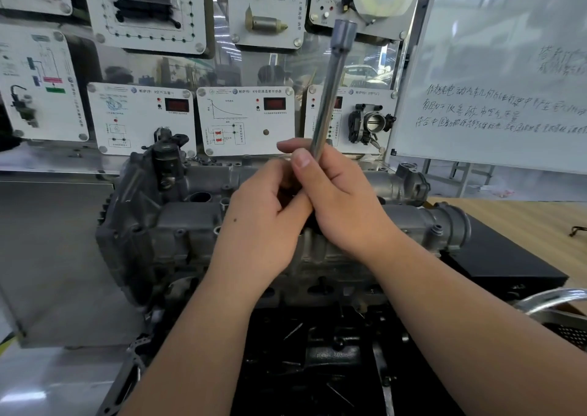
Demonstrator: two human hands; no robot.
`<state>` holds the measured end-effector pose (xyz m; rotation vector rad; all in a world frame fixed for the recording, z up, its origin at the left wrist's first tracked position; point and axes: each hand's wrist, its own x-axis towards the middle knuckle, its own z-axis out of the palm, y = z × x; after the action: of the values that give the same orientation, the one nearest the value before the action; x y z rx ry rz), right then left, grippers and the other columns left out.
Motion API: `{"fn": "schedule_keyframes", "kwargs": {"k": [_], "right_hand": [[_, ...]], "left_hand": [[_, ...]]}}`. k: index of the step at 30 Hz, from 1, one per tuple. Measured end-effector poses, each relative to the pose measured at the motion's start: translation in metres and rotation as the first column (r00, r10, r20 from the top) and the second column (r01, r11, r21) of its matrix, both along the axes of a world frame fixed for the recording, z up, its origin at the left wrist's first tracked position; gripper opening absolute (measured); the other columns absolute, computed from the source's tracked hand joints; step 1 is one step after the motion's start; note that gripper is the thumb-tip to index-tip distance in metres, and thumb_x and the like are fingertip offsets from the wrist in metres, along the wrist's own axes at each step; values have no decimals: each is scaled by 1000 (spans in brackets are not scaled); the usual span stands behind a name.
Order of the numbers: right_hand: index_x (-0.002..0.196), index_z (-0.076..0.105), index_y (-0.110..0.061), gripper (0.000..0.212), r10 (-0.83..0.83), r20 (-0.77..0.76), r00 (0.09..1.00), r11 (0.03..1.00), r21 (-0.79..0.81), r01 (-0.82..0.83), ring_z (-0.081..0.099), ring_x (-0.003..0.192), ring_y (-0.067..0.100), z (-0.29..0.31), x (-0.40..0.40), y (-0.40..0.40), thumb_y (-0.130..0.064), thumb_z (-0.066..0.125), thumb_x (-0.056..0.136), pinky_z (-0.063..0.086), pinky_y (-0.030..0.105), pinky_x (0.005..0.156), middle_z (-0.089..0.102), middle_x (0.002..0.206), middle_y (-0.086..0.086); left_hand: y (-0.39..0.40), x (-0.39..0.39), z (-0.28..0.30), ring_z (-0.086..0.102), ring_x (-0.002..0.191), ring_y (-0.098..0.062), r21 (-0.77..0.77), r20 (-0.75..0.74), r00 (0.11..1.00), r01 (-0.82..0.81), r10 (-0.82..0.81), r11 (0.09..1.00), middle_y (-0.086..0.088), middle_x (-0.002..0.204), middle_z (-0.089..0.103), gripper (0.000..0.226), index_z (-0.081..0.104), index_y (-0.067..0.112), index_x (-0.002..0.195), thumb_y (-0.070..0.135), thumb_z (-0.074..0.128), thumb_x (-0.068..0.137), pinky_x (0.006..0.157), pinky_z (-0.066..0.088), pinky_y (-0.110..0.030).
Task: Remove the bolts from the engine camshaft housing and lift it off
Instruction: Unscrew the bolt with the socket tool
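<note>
**Both hands on the wrench above the camshaft housing**

A person's right hand (343, 199) curls its grip round the lower shaft of a long socket wrench (330, 88), thumb pressed along the steel, the socket end pointing up towards the display boards (244, 120). The left hand (263, 222) is closed round the tool's lower end, which is hidden. Both are just above the grey camshaft housing (178, 225), seated on the engine on the table (524, 222). A whiteboard (508, 66) stands right.
</note>
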<state>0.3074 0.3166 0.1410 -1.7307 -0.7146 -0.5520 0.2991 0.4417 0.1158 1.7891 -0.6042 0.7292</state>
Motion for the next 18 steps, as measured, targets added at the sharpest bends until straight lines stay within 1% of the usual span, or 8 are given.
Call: {"fn": "schedule_keyframes", "kwargs": {"k": [2, 5, 9, 12, 13, 15, 17, 18], "right_hand": [[119, 66, -21, 26, -17, -3, 1000, 1000, -7, 17, 66, 97, 0, 0, -1, -1, -31, 46, 105, 53, 22, 86, 71, 95, -21], [126, 65, -20, 32, 2, -46, 999, 1000, -31, -4, 66, 110, 11, 3, -1, -2, -32, 42, 107, 52, 34, 99, 73, 110, -4], [130, 62, -30, 33, 52, -88, 995, 994, -96, -60, 64, 101, -2, 5, -1, -2, -36, 39, 107, 49, 15, 88, 67, 91, -28], [130, 58, -35, 31, 55, -49, 997, 995, -85, -59, 61, 97, -7, 4, 0, 0, -39, 41, 105, 45, 11, 86, 64, 88, -31], [128, 57, -35, 28, 52, -24, 998, 997, -57, -54, 61, 90, -4, 3, 0, 0, -37, 43, 104, 47, 14, 83, 63, 83, -23], [122, 57, -31, 21, 40, 18, 999, 999, -8, -39, 57, 77, 4, 2, -1, 1, -32, 49, 103, 50, 26, 76, 57, 77, -4], [113, 59, -27, 15, 9, 40, 999, 1000, 12, -10, 57, 75, 7, 2, -2, 2, -29, 50, 101, 51, 31, 74, 58, 78, -7], [109, 60, -25, 14, -1, 35, 999, 1000, 20, 1, 60, 78, 10, 2, -2, 2, -30, 50, 101, 53, 34, 76, 62, 81, -7]], "left_hand": [[-2, -1, 0, 67, 76, 3, 34, 4, 1000, 30, -30, 999, 25, 86, 69, 11, 63, 37, 103, 34, 52, 103, 60, 46, -11], [-2, -6, 1, 64, 76, 7, 50, -31, 995, 100, -99, 994, 27, 86, 67, 22, 61, 43, 107, 32, 42, 108, 61, 42, -6], [3, -6, 3, 60, 71, 7, 47, -1, 999, 44, -44, 998, 31, 75, 63, 24, 59, 39, 90, 29, 47, 107, 60, 39, -6], [1, -3, 2, 62, 72, 3, 18, -8, 1000, -6, 6, 1000, 26, 78, 65, 13, 60, 35, 93, 38, 52, 102, 59, 39, -11], [1, -2, 1, 64, 75, 2, -8, -16, 1000, -16, 15, 1000, 24, 83, 67, 12, 61, 34, 95, 41, 53, 101, 61, 41, -13], [-1, -2, 0, 67, 83, 0, -51, -20, 1000, -19, 18, 999, 21, 92, 71, 11, 63, 34, 102, 43, 57, 100, 71, 53, -26], [-2, -2, 0, 69, 86, -2, -28, -4, 1000, -16, 16, 999, 18, 94, 72, 14, 64, 34, 108, 42, 56, 101, 75, 57, -36], [-2, -1, 1, 68, 86, -2, 8, 7, 1000, -7, 7, 1000, 17, 94, 72, 16, 64, 33, 111, 41, 53, 102, 75, 57, -35]]}}
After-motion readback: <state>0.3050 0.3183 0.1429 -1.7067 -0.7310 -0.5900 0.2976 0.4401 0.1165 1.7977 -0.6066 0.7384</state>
